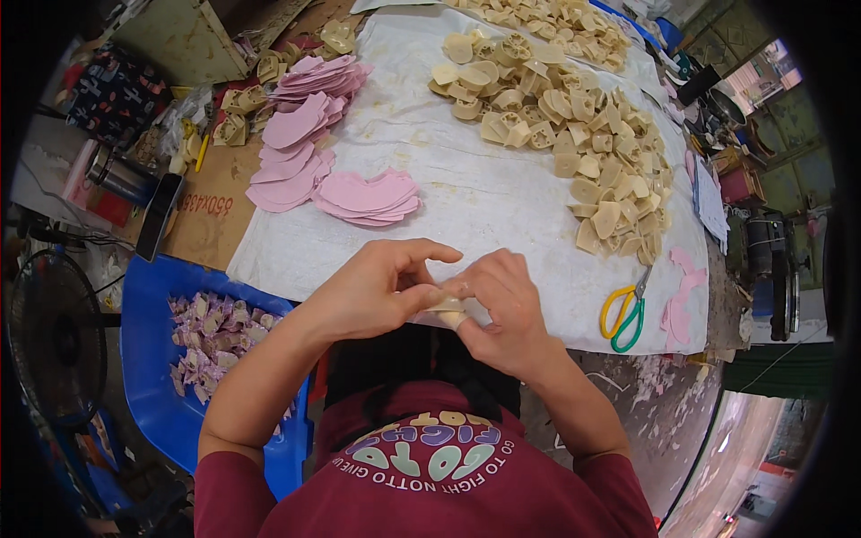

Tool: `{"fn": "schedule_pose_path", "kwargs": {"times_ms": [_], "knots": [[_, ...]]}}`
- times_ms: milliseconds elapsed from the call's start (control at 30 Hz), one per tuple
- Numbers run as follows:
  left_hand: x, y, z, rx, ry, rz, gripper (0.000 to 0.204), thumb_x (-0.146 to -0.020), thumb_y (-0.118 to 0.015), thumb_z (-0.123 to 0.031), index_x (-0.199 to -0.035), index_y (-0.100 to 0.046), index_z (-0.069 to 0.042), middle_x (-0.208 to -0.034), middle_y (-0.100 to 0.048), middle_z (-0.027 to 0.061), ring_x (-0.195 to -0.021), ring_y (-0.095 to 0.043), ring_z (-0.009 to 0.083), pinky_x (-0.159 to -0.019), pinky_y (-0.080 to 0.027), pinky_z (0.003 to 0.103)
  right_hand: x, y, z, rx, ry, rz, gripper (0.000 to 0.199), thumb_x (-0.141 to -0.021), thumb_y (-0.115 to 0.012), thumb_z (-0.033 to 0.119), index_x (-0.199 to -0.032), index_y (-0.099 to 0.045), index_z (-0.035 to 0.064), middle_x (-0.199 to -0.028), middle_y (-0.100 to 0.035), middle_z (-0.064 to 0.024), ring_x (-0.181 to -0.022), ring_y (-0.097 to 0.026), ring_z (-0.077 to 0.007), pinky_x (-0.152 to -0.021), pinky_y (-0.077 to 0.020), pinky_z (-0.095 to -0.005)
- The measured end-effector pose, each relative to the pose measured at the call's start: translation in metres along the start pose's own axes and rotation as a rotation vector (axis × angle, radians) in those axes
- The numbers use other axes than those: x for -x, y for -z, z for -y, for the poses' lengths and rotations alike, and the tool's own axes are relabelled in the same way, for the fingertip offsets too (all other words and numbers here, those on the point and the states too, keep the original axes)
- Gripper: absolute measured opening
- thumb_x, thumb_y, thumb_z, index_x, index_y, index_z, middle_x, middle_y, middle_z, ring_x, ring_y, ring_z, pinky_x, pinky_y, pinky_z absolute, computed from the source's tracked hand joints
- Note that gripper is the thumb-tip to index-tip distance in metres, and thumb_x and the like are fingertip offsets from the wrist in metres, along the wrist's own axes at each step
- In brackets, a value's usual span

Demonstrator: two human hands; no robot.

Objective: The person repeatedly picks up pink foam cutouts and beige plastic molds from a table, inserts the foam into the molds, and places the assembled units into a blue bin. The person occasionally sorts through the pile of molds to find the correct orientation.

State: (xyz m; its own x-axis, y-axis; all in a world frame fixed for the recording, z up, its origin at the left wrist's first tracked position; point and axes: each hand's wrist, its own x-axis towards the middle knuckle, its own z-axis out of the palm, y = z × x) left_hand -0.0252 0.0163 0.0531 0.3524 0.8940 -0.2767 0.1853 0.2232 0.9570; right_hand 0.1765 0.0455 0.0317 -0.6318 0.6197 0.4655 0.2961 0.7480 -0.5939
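Note:
In front of my body, above the near edge of the table, both hands hold a small cream plastic piece (446,310) that looks like a shoe heel. My left hand (386,285) has its thumb on the piece, the index finger arched above it and the other fingers curled. From the other side my right hand (502,309) is wrapped round it, thumb below and fingers bent over the top. Much of the piece is hidden by my fingers. Stacks of pink cut sheets (368,195) lie beyond my left hand. A big heap of similar cream pieces (619,175) spreads at the far right.
White sheeting (484,215) covers the table. Scissors (625,314) with yellow and green handles lie at the right, by pink scraps (680,305). Below the left forearm, a blue tub (148,359) contains many purple-pink pieces (211,336). A fan (61,336) stands far left.

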Motion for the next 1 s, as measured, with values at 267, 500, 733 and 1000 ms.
{"fn": "schedule_pose_path", "kwargs": {"times_ms": [267,500,733,1000], "knots": [[-0.002,-0.013,0.035,0.659,-0.148,-0.169,0.024,-0.088,-0.067,-0.013,-0.108,-0.069,0.001,-0.100,-0.069,0.0114,-0.089,-0.065,0.0167,-0.076,-0.052,0.031,0.010,-0.009,-0.001,-0.767,-0.657,-0.090,0.018,-0.075,-0.071,0.004,-0.092,-0.068,-0.0011,-0.085,-0.069,-0.0039,-0.077,-0.059,-0.0080,-0.070,-0.0495,-0.0258],[0.005,-0.021,0.043,0.500,-0.266,-0.260,0.016,-0.088,-0.066,-0.010,-0.099,-0.070,0.000,-0.106,-0.066,0.0128,-0.101,-0.063,0.0219,-0.087,-0.049,0.035,0.008,-0.014,0.008,-0.699,-0.709,-0.057,0.016,-0.075,-0.072,0.003,-0.090,-0.067,-0.0011,-0.083,-0.068,-0.0046,-0.075,-0.060,-0.0087,-0.068,-0.0495,-0.0256],[0.002,-0.016,0.033,-0.064,-0.451,-0.357,0.006,-0.085,-0.062,-0.003,-0.089,-0.065,0.000,-0.097,-0.061,0.0110,-0.106,-0.060,0.0268,-0.090,-0.046,0.036,0.007,-0.013,0.009,-0.595,-0.721,0.006,0.014,-0.074,-0.070,0.001,-0.088,-0.066,-0.0015,-0.082,-0.068,-0.0042,-0.073,-0.058,-0.0084,-0.068,-0.0485,-0.0249],[0.016,-0.033,0.033,0.064,-0.467,-0.366,0.010,-0.085,-0.061,0.001,-0.095,-0.062,-0.001,-0.114,-0.052,0.0110,-0.099,-0.059,0.0195,-0.086,-0.047,0.032,0.005,0.005,0.009,-0.364,-0.495,0.063,0.023,-0.072,-0.075,0.008,-0.092,-0.067,-0.0004,-0.093,-0.068,-0.0094,-0.082,-0.061,-0.0170,-0.074,-0.0488,-0.0308]]}}
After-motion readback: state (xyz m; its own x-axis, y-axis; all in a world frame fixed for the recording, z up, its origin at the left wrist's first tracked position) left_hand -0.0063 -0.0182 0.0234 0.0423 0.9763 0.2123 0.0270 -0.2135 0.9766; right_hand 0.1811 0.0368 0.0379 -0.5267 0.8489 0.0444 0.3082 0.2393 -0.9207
